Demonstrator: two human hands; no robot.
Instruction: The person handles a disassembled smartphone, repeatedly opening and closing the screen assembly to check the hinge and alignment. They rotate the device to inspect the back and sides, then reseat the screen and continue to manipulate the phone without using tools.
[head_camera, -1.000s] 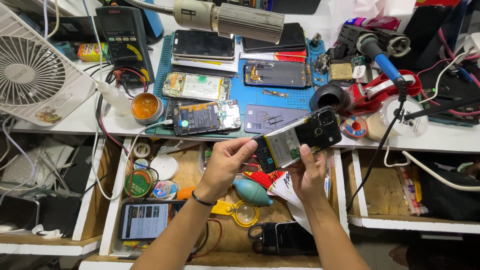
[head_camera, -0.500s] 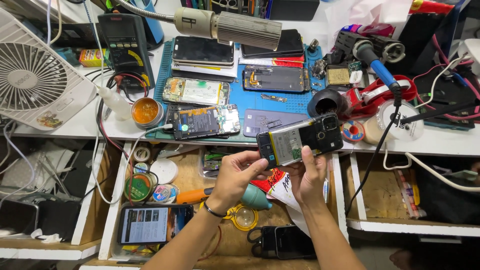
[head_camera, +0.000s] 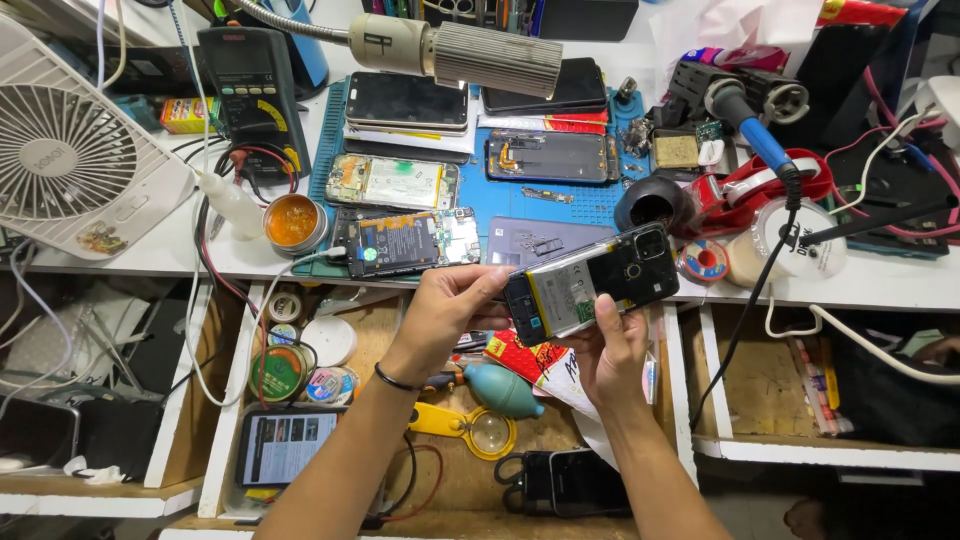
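Both my hands hold an opened smartphone (head_camera: 592, 282) with its back cover off, so the battery and black camera block show. My left hand (head_camera: 447, 305) pinches its left end with thumb and fingers. My right hand (head_camera: 612, 348) cups it from below, fingers wrapped around its lower edge. The phone hangs tilted above an open wooden drawer (head_camera: 460, 440), just in front of the white bench edge. A black band circles my left wrist.
A blue repair mat (head_camera: 560, 205) carries several dismantled phones. A white fan (head_camera: 75, 165), a multimeter (head_camera: 250, 85), a flux tin (head_camera: 293, 221), a soldering iron (head_camera: 755, 135) and a lamp head (head_camera: 470, 52) crowd the bench. The drawer holds a yellow magnifier (head_camera: 470, 428), a teal blower (head_camera: 505, 388), tape rolls and a lit phone (head_camera: 280, 447).
The phone and both hands have stayed nearly in place. My left hand has shifted up to grip the phone's left end more closely. The view has tilted slightly.
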